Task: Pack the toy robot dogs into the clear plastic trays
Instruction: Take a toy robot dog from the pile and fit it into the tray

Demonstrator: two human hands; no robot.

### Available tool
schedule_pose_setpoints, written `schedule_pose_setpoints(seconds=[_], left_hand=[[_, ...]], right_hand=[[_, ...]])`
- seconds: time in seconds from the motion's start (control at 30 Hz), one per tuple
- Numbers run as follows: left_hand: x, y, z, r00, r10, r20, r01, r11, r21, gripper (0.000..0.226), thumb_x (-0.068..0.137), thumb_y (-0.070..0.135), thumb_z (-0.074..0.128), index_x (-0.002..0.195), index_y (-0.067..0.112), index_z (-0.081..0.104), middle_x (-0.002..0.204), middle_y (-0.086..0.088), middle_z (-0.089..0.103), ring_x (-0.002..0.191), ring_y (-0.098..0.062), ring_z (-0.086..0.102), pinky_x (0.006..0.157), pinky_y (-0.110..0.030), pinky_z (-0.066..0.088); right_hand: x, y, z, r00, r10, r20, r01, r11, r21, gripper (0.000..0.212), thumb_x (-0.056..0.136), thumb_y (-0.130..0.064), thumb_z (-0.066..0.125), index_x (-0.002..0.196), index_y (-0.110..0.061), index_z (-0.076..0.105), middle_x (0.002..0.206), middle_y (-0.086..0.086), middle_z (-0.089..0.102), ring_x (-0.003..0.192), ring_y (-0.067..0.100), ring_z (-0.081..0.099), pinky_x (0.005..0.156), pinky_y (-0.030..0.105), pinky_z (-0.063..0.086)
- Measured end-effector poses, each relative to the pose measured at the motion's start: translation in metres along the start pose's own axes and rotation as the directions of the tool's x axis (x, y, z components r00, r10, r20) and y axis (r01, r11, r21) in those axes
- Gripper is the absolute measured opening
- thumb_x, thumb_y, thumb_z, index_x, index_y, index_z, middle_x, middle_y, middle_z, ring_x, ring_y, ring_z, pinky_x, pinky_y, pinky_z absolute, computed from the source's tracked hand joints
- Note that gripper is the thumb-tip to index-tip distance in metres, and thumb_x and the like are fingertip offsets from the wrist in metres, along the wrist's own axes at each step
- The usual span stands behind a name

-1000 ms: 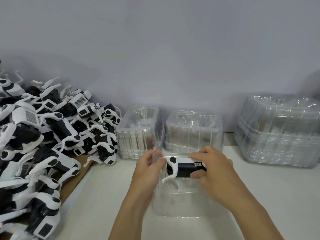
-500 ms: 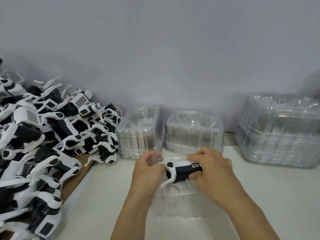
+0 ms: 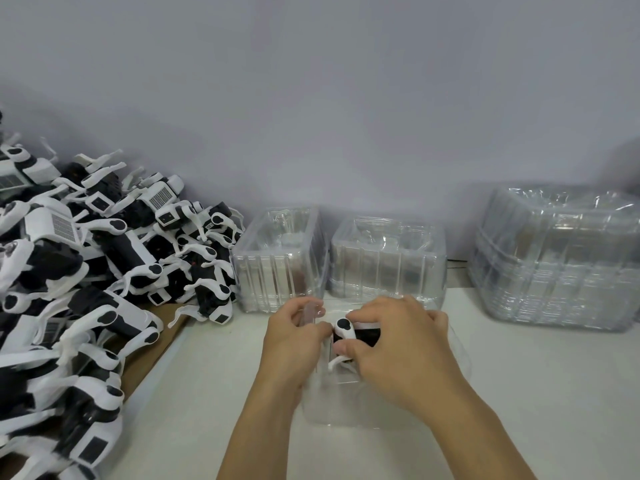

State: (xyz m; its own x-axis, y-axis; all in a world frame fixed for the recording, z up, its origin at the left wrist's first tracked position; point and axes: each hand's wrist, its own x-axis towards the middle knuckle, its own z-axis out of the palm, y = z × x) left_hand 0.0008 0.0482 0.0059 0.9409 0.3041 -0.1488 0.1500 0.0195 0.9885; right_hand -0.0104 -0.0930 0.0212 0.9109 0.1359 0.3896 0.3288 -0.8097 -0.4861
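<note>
While the left hand [image 3: 294, 336] pinches the clear plastic tray's [image 3: 346, 403] rim with curled fingers, the right hand [image 3: 398, 344] arches over, gripping a black-and-white toy robot dog [image 3: 349, 336] inside it.

Toy dog [image 3: 349, 332] gripped over clear tray [image 3: 346, 407]

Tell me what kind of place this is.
Probably a packing bench in a toy factory or warehouse. A big heap of identical toy robot dogs lies to the left, stacks of clear plastic trays line the wall, and the right hand fits one dog into a tray.
</note>
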Motion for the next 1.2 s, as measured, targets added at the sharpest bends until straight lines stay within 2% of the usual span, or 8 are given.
schedule_pose_setpoints(seconds=[0.1,0.23,0.4,0.6,0.73,0.9,1.07,1.2], left_hand=[[-0.001,0.001,0.0,1.0,0.007,-0.001,-0.007,1.0,0.008,0.04,0.081,-0.008,0.063,0.098,0.027,0.069,0.103,0.012,0.07,0.103,-0.003,0.063,0.074,-0.022,0.048],[0.0,0.0,0.0,1.0,0.024,0.007,-0.024,1.0,0.012,0.038,0.083,-0.007,0.063,0.1,0.027,0.069,0.105,0.01,0.07,0.104,-0.004,0.063,0.074,-0.02,0.047],[0.0,0.0,-0.003,0.997,0.026,0.071,-0.027,0.999,0.024,0.019,0.094,0.019,0.064,0.109,0.032,0.065,0.112,0.02,0.06,0.104,0.003,0.055,0.082,-0.023,0.043],[0.001,-0.001,-0.004,0.991,0.047,0.126,-0.063,0.99,0.126,0.028,0.09,0.028,0.072,0.115,0.032,0.059,0.116,0.013,0.061,0.099,0.001,0.059,0.072,-0.018,0.041],[0.002,-0.002,-0.005,0.995,0.04,0.093,-0.05,0.992,0.112,0.026,0.089,0.029,0.074,0.112,0.033,0.062,0.112,0.017,0.062,0.095,0.004,0.057,0.068,-0.017,0.037],[0.003,-0.005,-0.004,0.996,0.044,0.082,-0.052,0.994,0.097,0.026,0.088,0.029,0.075,0.11,0.033,0.063,0.109,0.018,0.062,0.093,0.006,0.056,0.068,-0.016,0.036],[0.004,-0.007,-0.003,0.993,0.063,0.099,-0.073,0.992,0.106,0.024,0.088,0.029,0.074,0.11,0.032,0.064,0.106,0.023,0.06,0.081,0.017,0.055,0.067,-0.012,0.035],[0.005,-0.008,-0.005,0.992,0.08,0.096,-0.09,0.99,0.107,0.025,0.087,0.029,0.075,0.109,0.032,0.064,0.109,0.02,0.061,0.092,0.011,0.056,0.069,-0.013,0.036]], right_hand=[[0.001,0.0,0.0,0.999,0.043,-0.011,-0.043,0.999,0.011,0.02,0.077,-0.047,0.077,0.086,-0.03,0.07,0.086,-0.017,0.063,0.097,0.007,0.047,0.075,0.028,0.012],[0.002,-0.002,0.002,0.997,0.07,0.027,-0.07,0.997,0.016,0.014,0.074,-0.045,0.08,0.082,-0.037,0.072,0.083,-0.018,0.061,0.095,0.008,0.047,0.077,0.029,0.016],[0.001,-0.004,0.002,0.998,0.059,0.012,-0.059,0.998,-0.008,0.015,0.076,-0.052,0.077,0.083,-0.04,0.072,0.083,-0.02,0.06,0.093,0.009,0.043,0.078,0.03,0.019],[0.003,0.001,-0.009,0.992,0.008,0.128,-0.021,0.994,0.105,0.003,0.084,-0.039,0.072,0.083,-0.039,0.07,0.082,-0.019,0.06,0.093,0.004,0.046,0.083,0.031,0.025],[0.008,0.02,-0.04,0.983,0.115,0.145,-0.141,0.973,0.183,0.029,0.086,-0.029,0.074,0.109,-0.044,0.068,0.108,-0.019,0.058,0.102,0.003,0.053,0.099,0.03,0.039],[0.004,0.051,-0.075,0.944,0.213,0.253,-0.237,0.969,0.066,0.025,0.08,-0.037,0.081,0.099,-0.046,0.067,0.088,-0.016,0.063,0.076,-0.004,0.054,0.064,0.012,0.035],[0.006,0.053,-0.064,0.939,0.245,0.241,-0.279,0.953,0.121,0.021,0.081,-0.028,0.081,0.094,-0.039,0.069,0.078,-0.012,0.067,0.076,-0.003,0.057,0.058,0.008,0.037],[0.008,0.057,-0.046,0.949,0.284,0.135,-0.299,0.949,0.102,0.016,0.081,-0.019,0.08,0.09,-0.03,0.072,0.082,-0.007,0.065,0.073,0.001,0.056,0.058,0.01,0.033]])
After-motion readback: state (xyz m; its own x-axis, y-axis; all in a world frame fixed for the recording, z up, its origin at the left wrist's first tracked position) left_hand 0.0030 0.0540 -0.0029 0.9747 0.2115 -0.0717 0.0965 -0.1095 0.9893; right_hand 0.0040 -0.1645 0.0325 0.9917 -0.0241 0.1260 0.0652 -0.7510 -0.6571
